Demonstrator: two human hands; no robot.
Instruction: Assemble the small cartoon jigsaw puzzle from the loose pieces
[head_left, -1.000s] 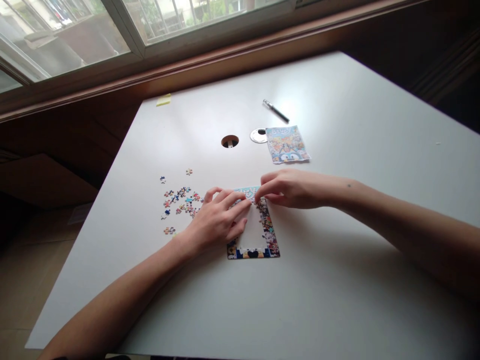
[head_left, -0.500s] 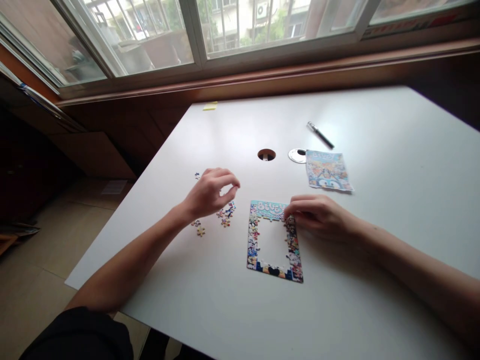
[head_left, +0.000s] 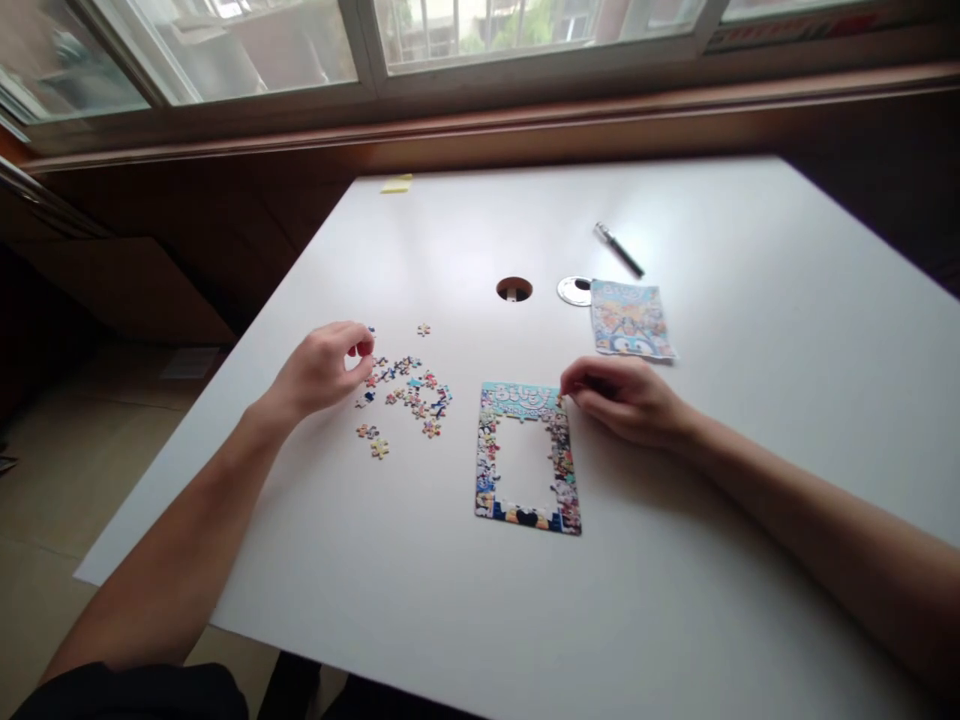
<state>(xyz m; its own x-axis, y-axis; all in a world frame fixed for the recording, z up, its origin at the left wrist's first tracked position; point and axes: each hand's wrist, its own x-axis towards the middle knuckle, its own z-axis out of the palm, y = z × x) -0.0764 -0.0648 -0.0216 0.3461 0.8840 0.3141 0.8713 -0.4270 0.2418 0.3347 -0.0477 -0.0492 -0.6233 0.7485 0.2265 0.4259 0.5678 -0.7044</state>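
My left hand (head_left: 322,368) hovers at the left edge of a loose heap of puzzle pieces (head_left: 418,392), thumb and forefinger curled into a pinch. What lies between those fingertips, if anything, I cannot make out. A rectangular jigsaw puzzle (head_left: 566,475) lies flat on the table, its border joined and its middle showing bare white. At its upper right corner my right hand (head_left: 626,398) is closed, fingertips pinching a small puzzle piece (head_left: 559,399) that is mostly hidden. One yellowish piece (head_left: 380,450) lies below the heap, and another (head_left: 424,329) above it.
Behind my right hand a creased picture sheet (head_left: 631,320) overlaps a round metal cover (head_left: 574,291). A dark pen (head_left: 619,250) lies farther back. The white table (head_left: 420,580) has a round cable hole (head_left: 514,289) and a yellow sticky note (head_left: 396,184) at its far edge.
My left hand has moved left, off the heap, uncovering more loose pieces. My right hand has drawn back slightly from the puzzle's upper right corner. The whole view has shifted a little.
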